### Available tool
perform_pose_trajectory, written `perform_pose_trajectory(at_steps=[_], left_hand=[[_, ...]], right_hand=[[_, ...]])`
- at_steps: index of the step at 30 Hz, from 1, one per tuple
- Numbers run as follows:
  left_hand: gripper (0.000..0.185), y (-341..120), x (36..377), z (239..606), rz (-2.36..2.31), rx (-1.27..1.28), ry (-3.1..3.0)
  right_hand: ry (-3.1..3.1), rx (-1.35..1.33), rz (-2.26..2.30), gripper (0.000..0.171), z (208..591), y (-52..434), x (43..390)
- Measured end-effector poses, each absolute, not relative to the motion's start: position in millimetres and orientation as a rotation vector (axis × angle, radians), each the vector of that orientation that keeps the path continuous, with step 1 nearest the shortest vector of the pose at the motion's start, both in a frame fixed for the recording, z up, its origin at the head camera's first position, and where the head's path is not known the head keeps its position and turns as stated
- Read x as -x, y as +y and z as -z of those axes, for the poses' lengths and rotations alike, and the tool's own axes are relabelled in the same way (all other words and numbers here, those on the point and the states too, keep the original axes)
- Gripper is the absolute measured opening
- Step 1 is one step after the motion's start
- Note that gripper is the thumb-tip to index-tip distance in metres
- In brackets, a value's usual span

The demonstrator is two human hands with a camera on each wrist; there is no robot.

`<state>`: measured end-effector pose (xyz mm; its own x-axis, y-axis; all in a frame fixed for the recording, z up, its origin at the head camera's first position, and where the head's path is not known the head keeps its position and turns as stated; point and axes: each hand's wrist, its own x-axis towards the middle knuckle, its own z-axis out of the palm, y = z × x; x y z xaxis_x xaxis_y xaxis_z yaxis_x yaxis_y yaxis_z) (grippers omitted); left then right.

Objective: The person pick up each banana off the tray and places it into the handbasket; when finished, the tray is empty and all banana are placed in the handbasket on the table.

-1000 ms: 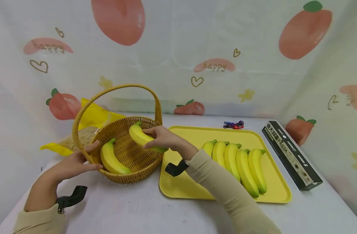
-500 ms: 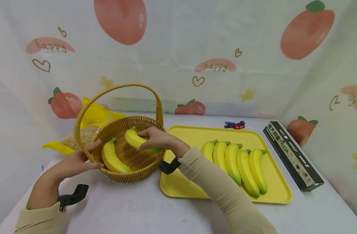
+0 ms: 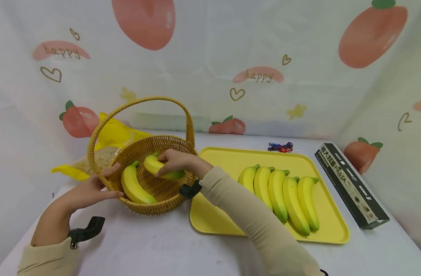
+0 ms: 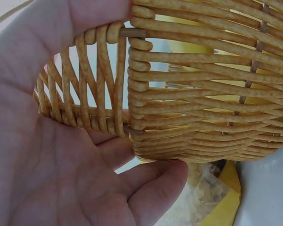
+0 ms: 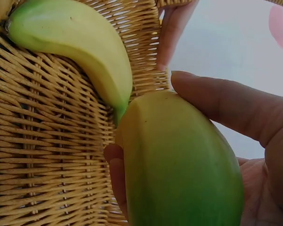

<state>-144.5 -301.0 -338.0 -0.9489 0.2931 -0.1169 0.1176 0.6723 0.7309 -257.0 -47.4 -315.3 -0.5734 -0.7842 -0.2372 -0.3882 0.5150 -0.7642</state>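
A round wicker basket (image 3: pixel 155 208) with a tall arched handle stands at the left of the table. My left hand (image 3: pixel 89 193) grips its left side at the foot of the handle; the left wrist view has the wicker (image 4: pixel 202 94) between thumb and fingers. Inside the basket, against its left wall, lies one banana (image 3: pixel 134 186). My right hand (image 3: pixel 177 161) holds a second banana (image 3: pixel 153 165) over the right part of the basket. In the right wrist view, thumb and fingers wrap this banana (image 5: pixel 179 160), its green end toward the camera.
Right of the basket, a yellow tray (image 3: pixel 214 222) bears several bananas (image 3: pixel 277 193) in a row. A black pasta box (image 3: pixel 352 184) lies beyond its right edge, wrapped lollipops (image 3: pixel 281 147) behind it. A yellow bag (image 3: pixel 120 134) sits behind the basket, against the patterned cloth.
My right hand has carried its banana left and down, deeper into the basket. My left hand keeps its grip on the basket's side. The view has shifted slightly.
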Motion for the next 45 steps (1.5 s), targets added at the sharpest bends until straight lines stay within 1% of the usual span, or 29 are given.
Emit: perform_pose_trajectory(at_steps=[3, 4, 8, 10, 12, 13, 14, 15, 17, 18, 19, 20, 24, 25, 27, 28, 31, 32, 34, 35, 43, 45], left_hand=[[0.089, -301.7, 144.5, 337.4, -1.142, -0.335, 2.659], [0.089, -301.8, 144.7, 337.3, -1.139, -0.331, 2.658], [0.090, -302.0, 145.6, 336.7, -1.120, -0.311, 2.658], [0.090, -301.8, 145.9, 336.5, -1.118, -0.305, 2.660], [0.090, -301.5, 145.7, 336.8, -1.115, -0.304, 2.663], [0.090, -301.4, 145.4, 337.1, -1.116, -0.305, 2.664], [0.090, -301.3, 145.1, 337.4, -1.117, -0.305, 2.664], [0.090, -301.2, 144.6, 337.6, -1.122, -0.308, 2.663], [0.090, -301.0, 144.1, 337.6, -1.124, -0.307, 2.660], [0.090, -301.1, 143.9, 337.4, -1.125, -0.306, 2.660], [0.090, -301.2, 143.8, 337.2, -1.128, -0.308, 2.660], [0.090, -301.3, 143.8, 336.9, -1.130, -0.307, 2.660], [0.089, -301.5, 143.9, 336.4, -1.131, -0.312, 2.665], [0.089, -301.3, 143.9, 336.5, -1.130, -0.312, 2.666], [0.089, -301.0, 143.9, 336.9, -1.128, -0.315, 2.669], [0.089, -300.8, 144.0, 337.1, -1.128, -0.316, 2.668], [0.089, -300.5, 144.4, 337.8, -1.132, -0.322, 2.664], [0.089, -300.5, 144.6, 338.0, -1.130, -0.321, 2.662], [0.090, -300.6, 144.9, 338.2, -1.128, -0.316, 2.658], [0.090, -300.8, 145.0, 338.2, -1.127, -0.314, 2.657], [0.090, -300.9, 145.2, 337.7, -1.121, -0.313, 2.668], [0.090, -300.3, 145.3, 337.9, -1.123, -0.312, 2.665]], right_hand=[[2.177, 0.943, 0.888, 0.031, 314.8, -51.1, 257.7], [2.166, 0.935, 0.886, 0.033, 314.7, -52.2, 257.9], [2.136, 0.920, 0.886, 0.033, 315.4, -57.0, 259.0], [2.117, 0.916, 0.898, 0.032, 317.0, -59.8, 260.2], [2.093, 0.913, 0.897, 0.026, 319.3, -62.8, 261.3], [2.075, 0.906, 0.893, 0.019, 320.7, -64.3, 261.7], [2.061, 0.902, 0.877, 0.009, 322.3, -65.7, 262.3], [2.049, 0.891, 0.858, 0.012, 323.5, -67.2, 262.2], [2.024, 0.864, 0.817, 0.039, 324.7, -69.2, 261.7], [2.009, 0.851, 0.802, 0.050, 325.1, -70.0, 261.4], [1.999, 0.840, 0.789, 0.058, 325.6, -70.7, 261.3], [1.988, 0.830, 0.781, 0.061, 326.0, -71.4, 261.1], [1.949, 0.794, 0.794, 0.064, 328.5, -72.7, 261.3], [1.934, 0.795, 0.801, 0.058, 329.4, -72.9, 261.2], [1.918, 0.760, 0.815, 0.058, 331.5, -73.0, 260.7], [1.902, 0.748, 0.821, 0.054, 332.6, -73.2, 260.6], [1.863, 0.712, 0.840, 0.053, 335.0, -73.2, 260.2], [1.861, 0.694, 0.842, 0.059, 335.8, -73.3, 260.2], [1.841, 0.688, 0.848, 0.058, 336.8, -73.6, 260.6], [1.841, 0.679, 0.851, 0.061, 337.0, -73.9, 260.6], [1.836, 0.626, 0.873, 0.063, 337.1, -76.3, 261.6], [1.843, 0.593, 0.889, 0.059, 335.5, -76.3, 261.0]])
